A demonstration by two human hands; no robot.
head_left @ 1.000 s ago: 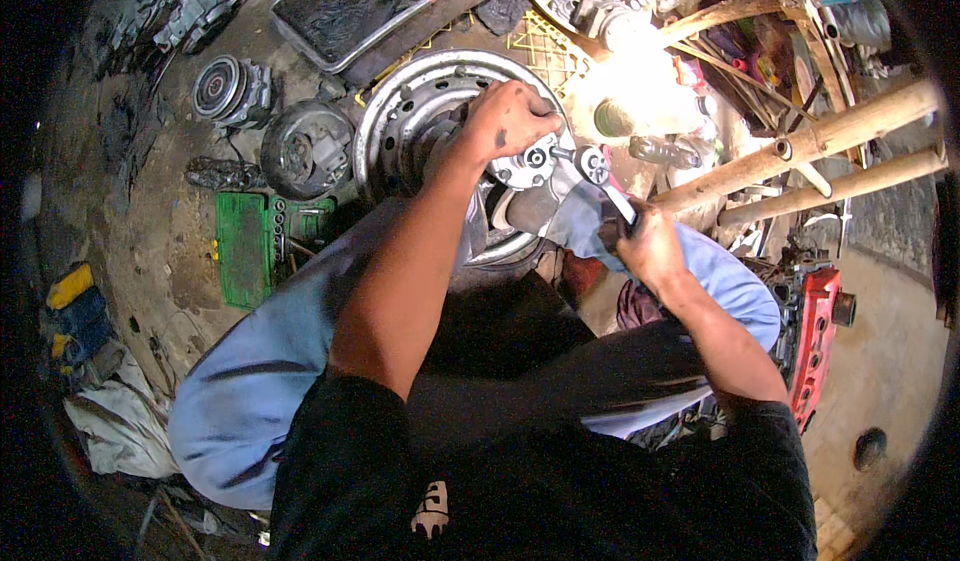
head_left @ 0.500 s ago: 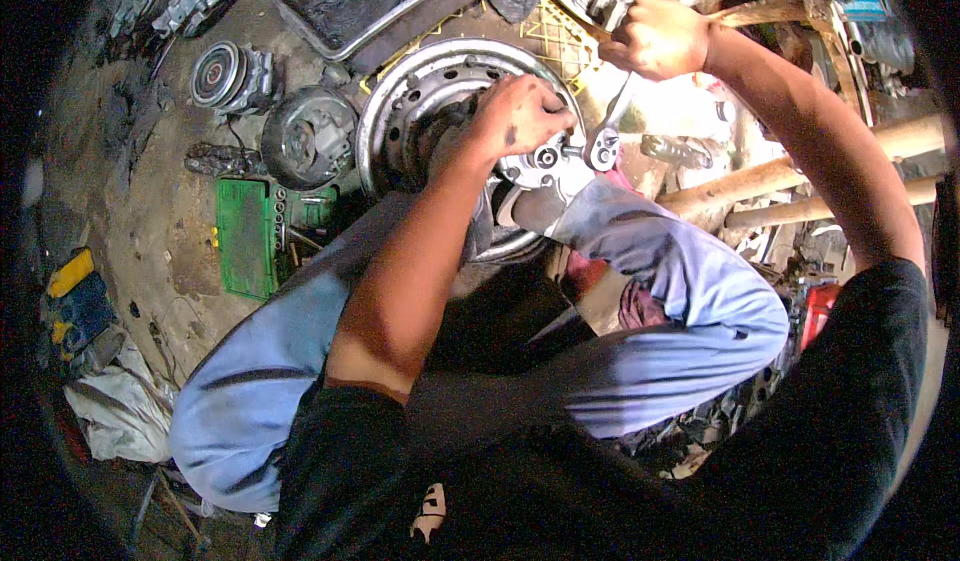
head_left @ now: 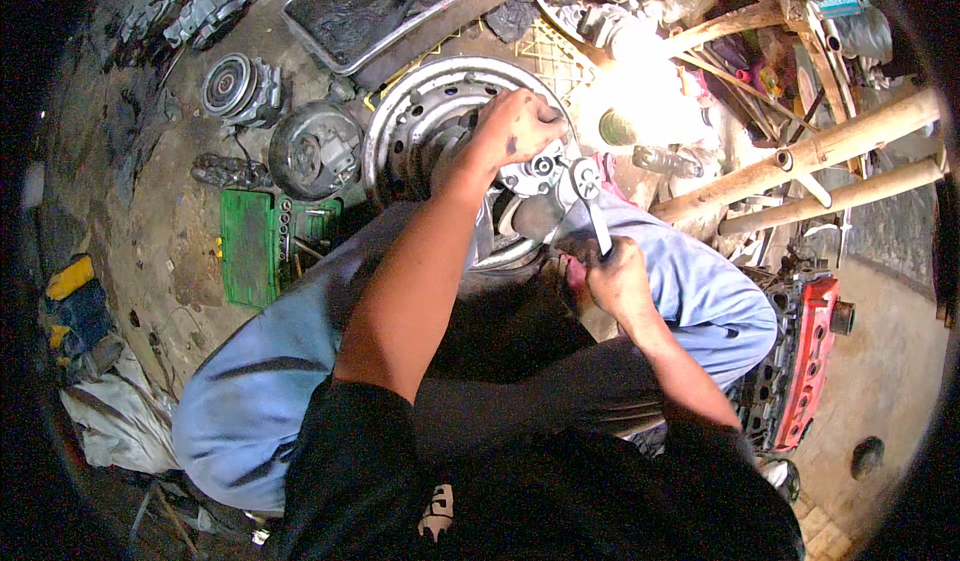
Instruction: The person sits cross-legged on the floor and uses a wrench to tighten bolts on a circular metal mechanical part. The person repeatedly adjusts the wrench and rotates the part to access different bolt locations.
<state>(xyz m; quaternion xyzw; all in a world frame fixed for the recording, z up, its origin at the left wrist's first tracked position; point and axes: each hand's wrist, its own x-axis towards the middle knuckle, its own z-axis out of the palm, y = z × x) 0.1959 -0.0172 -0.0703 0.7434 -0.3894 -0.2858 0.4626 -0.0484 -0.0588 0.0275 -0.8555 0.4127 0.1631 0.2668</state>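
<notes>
Where two bare hands meet a silver metal part: ratchet wrench and workshop floor lot

Head view. As the person sits with knees spread, the work lies ahead, between the legs.

Item: silver metal part [head_left: 525, 176], at the right-hand side of a steel wheel rim [head_left: 395, 119], partly covering it.

Item: left hand [head_left: 515, 129], on the upper side of the metal part; fingers curled in closely upon it, tips hidden.

Item: ratchet wrench [head_left: 598, 226], bright handle slanting down toward the person; its round head sits at the right side of the metal part. Whether it is seated on a fastener, I cannot tell.

Item: right hand [head_left: 620, 281], fingers wrapped narrowly round the handle's lower end, near the right knee.

Surroundings, left: open green case [head_left: 247, 251] with a row of sockets [head_left: 285, 236]; round dark metal housing [head_left: 315, 151]; pulley unit [head_left: 232, 91] beyond it; yellow-and-blue object [head_left: 72, 301], kind unclear, at the far left.

Surroundings, beyond the rim: oblong metal tray [head_left: 445, 27] with blackened contents; yellow crate [head_left: 555, 56], partly lost in glare.

Surroundings, right: clear plastic bottle [head_left: 668, 161], lying; pale wooden poles [head_left: 840, 141]; red-topped engine part [head_left: 810, 361] beside the right knee.
</notes>
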